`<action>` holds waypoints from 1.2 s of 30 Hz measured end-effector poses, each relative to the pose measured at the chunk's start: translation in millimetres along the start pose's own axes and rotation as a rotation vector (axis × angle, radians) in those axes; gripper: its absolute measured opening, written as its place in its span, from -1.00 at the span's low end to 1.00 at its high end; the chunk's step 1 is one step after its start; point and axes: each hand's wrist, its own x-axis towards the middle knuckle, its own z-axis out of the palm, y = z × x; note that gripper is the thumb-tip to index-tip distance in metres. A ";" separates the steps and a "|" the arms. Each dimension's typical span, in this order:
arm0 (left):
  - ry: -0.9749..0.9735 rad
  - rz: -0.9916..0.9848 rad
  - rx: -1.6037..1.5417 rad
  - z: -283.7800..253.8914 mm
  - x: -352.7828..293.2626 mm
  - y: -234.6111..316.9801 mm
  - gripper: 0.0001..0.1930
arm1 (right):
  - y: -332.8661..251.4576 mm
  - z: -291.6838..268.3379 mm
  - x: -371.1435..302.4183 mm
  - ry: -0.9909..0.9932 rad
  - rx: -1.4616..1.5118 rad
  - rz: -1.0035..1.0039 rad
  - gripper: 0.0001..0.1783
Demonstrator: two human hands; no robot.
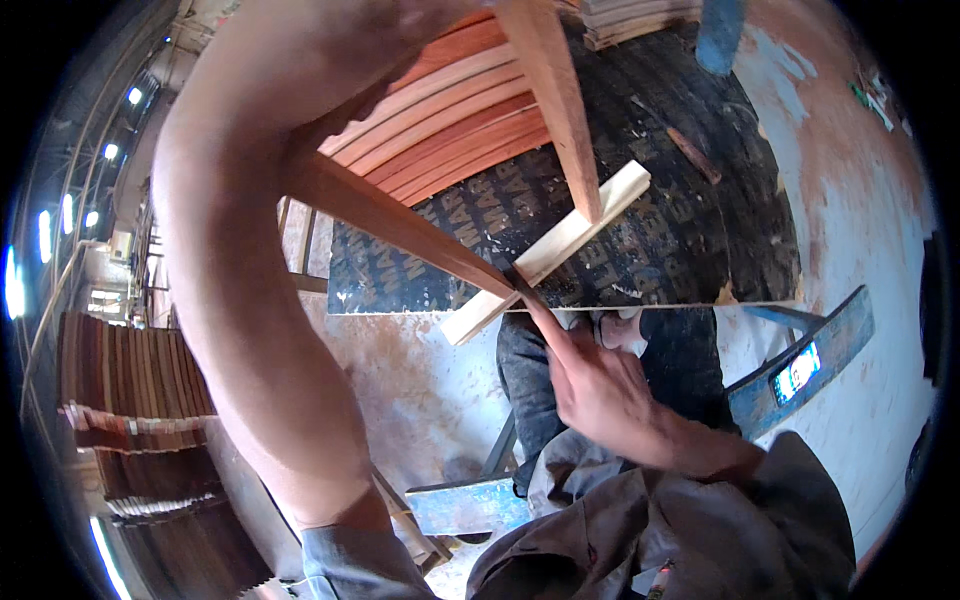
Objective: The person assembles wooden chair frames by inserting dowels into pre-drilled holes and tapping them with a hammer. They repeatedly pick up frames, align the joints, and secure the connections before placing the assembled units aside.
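Note:
My left forearm (270,330) arches up the left side and over to the top edge, where the hand passes out of view. Below it, two brown wooden legs (410,225) slant down onto a pale wooden strip (560,245) lying diagonally on the board. My right hand (600,390) is in the middle, its index finger stretched toward the lower leg's tip. The other fingers are curled. A thin dark flat tool (516,276) shows at the fingertip, against the leg and the strip; its handle is hidden by the hand.
A black-faced plywood board (690,250) carries stacked reddish curved slats (450,120) and a loose brown stick (693,155). A blue bench (850,330) at right holds a lit phone (797,374). More wooden pieces (130,370) are stacked at far left.

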 end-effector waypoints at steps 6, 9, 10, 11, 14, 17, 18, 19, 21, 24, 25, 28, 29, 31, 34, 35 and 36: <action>0.098 0.222 0.084 -3.2 -15.3 -25.1 -0.16 | -26.6 -9.0 -33.6 -0.207 0.159 0.022 -0.20; 0.296 0.448 0.117 19.2 -24.1 -29.2 -0.16 | -26.7 -2.0 -24.1 -0.226 0.097 0.054 -0.14; 0.242 0.446 0.102 16.5 -20.2 -31.0 -0.16 | -27.2 -2.0 -23.4 -0.256 0.070 0.064 -0.11; 0.196 0.416 0.100 6.2 -24.1 -37.5 -0.16 | -32.9 -2.0 -21.7 -0.301 0.048 0.045 -0.08; -0.068 0.290 0.079 -22.9 -10.9 -41.6 -0.17 | -35.4 18.3 9.2 -0.202 0.043 -0.021 -0.13; 0.068 0.233 0.129 -6.1 -21.7 -28.2 -0.17 | -34.5 25.4 13.9 -0.202 -0.006 0.012 -0.12; 0.190 0.268 0.196 7.9 -25.0 -28.8 -0.17 | -35.9 17.2 1.3 -0.239 -0.023 0.027 -0.11; 0.203 0.254 0.214 7.9 -24.5 -27.6 -0.16 | -38.2 9.4 -9.6 -0.273 -0.036 0.037 -0.11; 0.118 0.178 0.191 -5.2 -18.7 -20.8 -0.15 | -40.7 6.9 -10.7 -0.219 -0.019 0.061 -0.12; -0.003 0.093 0.194 -8.4 -9.1 -16.9 -0.15 | -35.0 30.4 21.0 -0.143 0.050 0.053 -0.13; 0.006 0.064 0.209 -7.9 -10.2 -16.3 -0.16 | -34.8 29.7 18.0 -0.146 0.023 0.027 -0.12; 0.047 0.026 0.232 -4.6 -9.4 -5.9 -0.18 | -41.2 5.3 -14.0 -0.240 0.004 0.045 -0.12; 0.052 0.055 0.231 -5.8 -8.6 -7.5 -0.19 | -44.9 -3.6 -24.1 -0.247 0.028 0.043 -0.12; -0.002 0.156 0.214 -10.6 -8.3 -22.1 -0.20 | -51.0 -13.1 -37.1 -0.264 0.078 0.044 -0.12; -0.006 0.161 0.314 -9.6 -8.7 -14.9 -0.20 | -49.0 -4.3 -21.2 -0.208 0.018 0.027 -0.11; -0.004 0.197 0.270 -11.1 -6.0 -25.3 -0.19 | -46.3 2.1 -16.6 -0.190 -0.011 0.018 -0.11; 0.000 0.235 0.229 -14.1 -2.9 -35.4 -0.17 | -42.9 7.2 -12.4 -0.162 -0.004 -0.007 -0.13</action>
